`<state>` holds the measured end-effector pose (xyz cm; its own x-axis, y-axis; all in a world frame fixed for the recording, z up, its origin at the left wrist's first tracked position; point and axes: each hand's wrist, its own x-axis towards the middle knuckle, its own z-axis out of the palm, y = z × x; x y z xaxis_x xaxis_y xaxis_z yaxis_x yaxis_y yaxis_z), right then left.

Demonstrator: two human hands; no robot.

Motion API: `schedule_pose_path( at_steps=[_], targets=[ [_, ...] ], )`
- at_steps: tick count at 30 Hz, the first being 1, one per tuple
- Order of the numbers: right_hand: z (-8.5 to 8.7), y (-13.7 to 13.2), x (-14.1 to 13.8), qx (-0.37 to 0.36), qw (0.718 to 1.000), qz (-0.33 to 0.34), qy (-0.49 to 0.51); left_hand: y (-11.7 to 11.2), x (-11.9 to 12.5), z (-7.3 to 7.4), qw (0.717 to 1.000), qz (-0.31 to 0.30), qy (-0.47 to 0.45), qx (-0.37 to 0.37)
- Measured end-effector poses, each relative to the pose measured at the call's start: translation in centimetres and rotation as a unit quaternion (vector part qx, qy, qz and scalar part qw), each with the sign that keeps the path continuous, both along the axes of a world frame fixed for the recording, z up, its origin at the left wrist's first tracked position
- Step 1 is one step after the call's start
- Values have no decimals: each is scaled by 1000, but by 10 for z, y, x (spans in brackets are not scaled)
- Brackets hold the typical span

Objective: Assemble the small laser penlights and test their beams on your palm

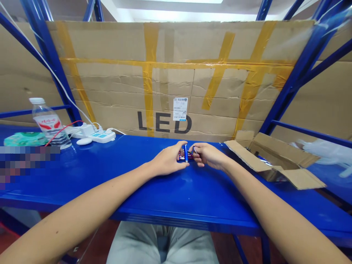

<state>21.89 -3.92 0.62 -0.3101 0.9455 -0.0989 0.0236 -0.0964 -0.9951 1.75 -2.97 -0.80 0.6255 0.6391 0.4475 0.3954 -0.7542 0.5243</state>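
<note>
Both my hands meet at the middle of the blue table point(170, 190). My left hand point(167, 159) is closed on a small bundle of blue and red batteries point(186, 154), its thumb and fingers pinching them from the left. From the right, my right hand point(209, 156) grips the same bundle with curled fingers. One battery stands upright between the two hands. How many batteries are held is hidden by the fingers.
An open cardboard box point(275, 161) lies to the right, with blue items inside. At the left are a water bottle point(48, 123), a white power strip point(96, 135), a white oval object point(84, 141) and a green pack point(24, 139). A taped cardboard wall point(170, 77) marked LED stands behind.
</note>
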Motion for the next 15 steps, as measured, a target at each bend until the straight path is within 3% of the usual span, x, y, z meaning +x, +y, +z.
schedule_pose_path(
  at_steps=[2,4,8,12,15],
  targets=[
    [-1,2,1,-34,998,-24,40,2,3,-3,997,-9,-50,-66],
    [0,3,2,-44,996,-33,65,3,7,-4,975,-17,-127,-183],
    [2,1,1,-57,995,-2,86,-1,13,3,866,-40,-264,-422],
    [2,-1,-5,-43,998,5,49,-7,10,17,788,-66,-329,-516],
    [-4,-2,-10,-8,1000,-3,-2,-7,7,21,769,-78,-333,-539]
  ],
)
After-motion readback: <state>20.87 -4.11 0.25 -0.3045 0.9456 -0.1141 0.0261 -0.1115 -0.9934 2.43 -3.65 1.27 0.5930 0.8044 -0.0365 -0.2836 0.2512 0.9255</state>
